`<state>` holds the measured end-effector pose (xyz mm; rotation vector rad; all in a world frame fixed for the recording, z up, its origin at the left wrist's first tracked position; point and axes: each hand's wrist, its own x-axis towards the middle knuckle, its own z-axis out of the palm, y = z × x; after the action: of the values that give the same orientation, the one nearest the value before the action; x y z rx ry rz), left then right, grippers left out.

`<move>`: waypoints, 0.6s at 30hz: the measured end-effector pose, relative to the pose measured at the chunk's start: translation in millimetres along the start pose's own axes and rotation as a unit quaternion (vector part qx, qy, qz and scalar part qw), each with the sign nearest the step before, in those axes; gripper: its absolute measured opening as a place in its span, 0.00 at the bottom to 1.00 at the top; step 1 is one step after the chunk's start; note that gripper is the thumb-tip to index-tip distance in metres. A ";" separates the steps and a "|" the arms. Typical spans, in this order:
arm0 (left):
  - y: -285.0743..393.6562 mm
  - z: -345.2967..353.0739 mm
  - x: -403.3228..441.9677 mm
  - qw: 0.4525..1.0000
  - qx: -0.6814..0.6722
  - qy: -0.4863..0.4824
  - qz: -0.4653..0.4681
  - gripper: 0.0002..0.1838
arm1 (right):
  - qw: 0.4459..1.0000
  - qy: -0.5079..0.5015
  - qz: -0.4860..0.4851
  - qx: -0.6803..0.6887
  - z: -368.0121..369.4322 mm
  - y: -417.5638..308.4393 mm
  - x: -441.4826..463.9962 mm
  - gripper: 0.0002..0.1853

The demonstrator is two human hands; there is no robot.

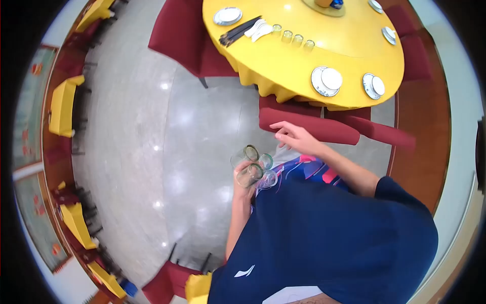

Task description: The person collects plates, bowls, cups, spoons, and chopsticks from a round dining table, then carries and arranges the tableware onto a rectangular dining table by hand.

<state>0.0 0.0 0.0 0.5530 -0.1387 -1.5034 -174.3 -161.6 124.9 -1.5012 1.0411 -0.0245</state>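
My left hand (240,175) is closed around several clear drinking glasses (244,177), clustered together with their round rims or bases facing up. Parts of the fingers show through the glass. My right hand (294,138) is held apart from them, up and to the right, near a dark red chair back (309,124). Its index finger points out to the left while the other fingers are loosely bent, and nothing shows in it. On the yellow round table (283,66) in front, several more glasses (287,36) stand in a row.
Beside the row of glasses lie white spoons (258,30) and a bundle of black chopsticks (239,32). Bowls on plates (326,81) are set around the table edge. A red chair (187,43) stands at the table's left, another chair (174,278) behind. Yellow-covered tables (65,106) line the far left.
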 end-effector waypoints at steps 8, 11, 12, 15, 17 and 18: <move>204.4 11.8 111.5 0.888 0.395 -0.076 -0.220 0.13 | 0.924 0.125 -0.188 0.309 128.6 -82.8 84.5 0.35; 195.9 33.7 176.8 0.834 0.481 -0.153 -0.225 0.12 | 0.888 0.194 -0.185 0.374 107.4 -70.3 128.0 0.37; 191.9 43.9 193.9 0.829 0.476 -0.140 -0.259 0.12 | 0.872 0.228 -0.174 0.396 100.2 -63.7 141.3 0.35; 174.8 38.8 241.2 0.800 0.518 -0.164 -0.255 0.12 | 0.803 0.306 -0.149 0.490 80.3 -51.5 176.6 0.34; 180.2 50.7 264.0 0.789 0.522 -0.153 -0.285 0.14 | 0.785 0.350 -0.107 0.500 71.5 -52.0 194.0 0.34; 181.8 55.7 280.6 0.775 0.539 -0.175 -0.280 0.13 | 0.779 0.359 -0.103 0.503 66.8 -48.7 200.6 0.34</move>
<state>165.0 -290.6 56.7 1.2983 -1.2908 -2.0243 10.3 -236.9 39.4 -0.5517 1.1367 -1.2133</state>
